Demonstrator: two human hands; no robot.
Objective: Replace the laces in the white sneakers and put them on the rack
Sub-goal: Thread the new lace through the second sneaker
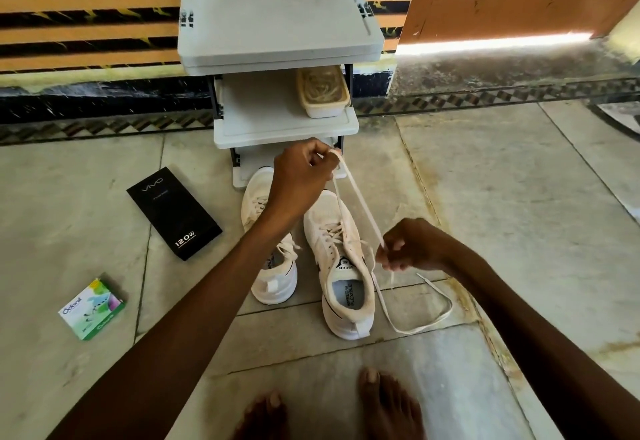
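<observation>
Down on the stone floor (502, 197), a pair of white sneakers sits toe-first against the foot of the grey plastic rack (277, 23), and the person's bare feet (381, 401) are planted just behind them. The left hand (304, 176) is up near the rack's lowest shelf, its fingers (322, 159) pinching a flat cream lace (362, 203) at the top of a raised loop. From that pinch one strand drops into the eyelets of the right-side sneaker (346, 301). The other slants down to the right hand (415, 249), whose fingers (391, 252) pinch it just beside that shoe's collar. Below the right hand the lace trails onto the floor, curls in a loose loop beside the heel and ends with its tip lying free. The left-side sneaker (277, 283) sits close alongside, partly hidden under the left forearm, with its laces threaded. On the rack's middle shelf there's a pale tub (323, 93) with something stringy inside; I can't tell what. Off to the left lie a black vivo box (173, 212) and, nearer, a green-and-white Odonil carton (91, 308).
</observation>
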